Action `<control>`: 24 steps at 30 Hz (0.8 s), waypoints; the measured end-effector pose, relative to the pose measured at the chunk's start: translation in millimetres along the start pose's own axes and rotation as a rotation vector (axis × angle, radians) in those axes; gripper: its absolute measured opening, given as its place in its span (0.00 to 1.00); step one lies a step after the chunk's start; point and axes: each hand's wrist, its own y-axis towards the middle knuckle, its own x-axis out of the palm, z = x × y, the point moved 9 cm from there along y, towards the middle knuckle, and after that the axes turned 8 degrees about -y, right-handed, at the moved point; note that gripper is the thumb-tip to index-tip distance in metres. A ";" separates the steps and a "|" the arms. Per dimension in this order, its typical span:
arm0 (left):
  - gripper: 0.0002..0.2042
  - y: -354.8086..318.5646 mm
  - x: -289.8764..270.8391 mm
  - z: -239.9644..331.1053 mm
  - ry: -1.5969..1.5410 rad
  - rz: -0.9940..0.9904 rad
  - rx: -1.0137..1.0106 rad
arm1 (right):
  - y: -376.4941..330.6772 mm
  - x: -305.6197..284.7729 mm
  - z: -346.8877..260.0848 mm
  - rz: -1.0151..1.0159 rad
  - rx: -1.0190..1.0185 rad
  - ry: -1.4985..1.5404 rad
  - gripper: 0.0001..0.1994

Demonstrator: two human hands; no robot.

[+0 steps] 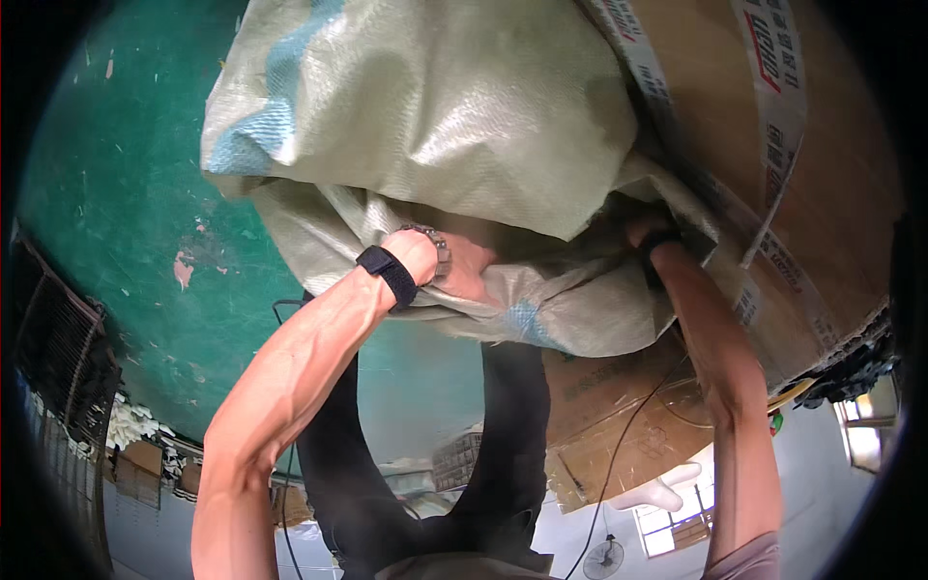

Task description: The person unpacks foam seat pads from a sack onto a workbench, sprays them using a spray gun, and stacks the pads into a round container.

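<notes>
A large woven plastic sack [454,106], beige with pale blue stripes, spreads in front of me with its mouth facing my body. At the near edge of that mouth, my left hand [467,266] is closed on the sack's fabric; its fingertips are blurred and partly hidden in the folds. A metal watch and a black strap [389,275] circle the left wrist. My right hand [640,228] reaches into the shaded right end of the mouth, with a black band [661,238] at the wrist. Its fingers are hidden there. The sack's contents do not show.
A big cardboard box [831,145] with printed tape stands against the sack's right side. More flattened cardboard [619,435] lies below it. Worn green floor [145,193] extends to the left, with a dark rack [63,329] at its edge. A thin cable [628,425] hangs near my right forearm.
</notes>
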 end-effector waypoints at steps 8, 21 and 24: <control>0.38 -5.5 27.5 20.7 -0.061 -0.157 0.119 | 10.4 60.7 -187.6 -0.403 -0.400 0.133 0.14; 0.43 1.6 -6.9 68.0 0.065 0.029 0.230 | -16.5 201.1 16.4 -0.518 -1.015 -1.204 0.18; 0.43 -2.0 -34.2 45.2 0.002 0.206 0.257 | -21.6 208.9 24.8 -0.201 -1.204 -1.736 0.21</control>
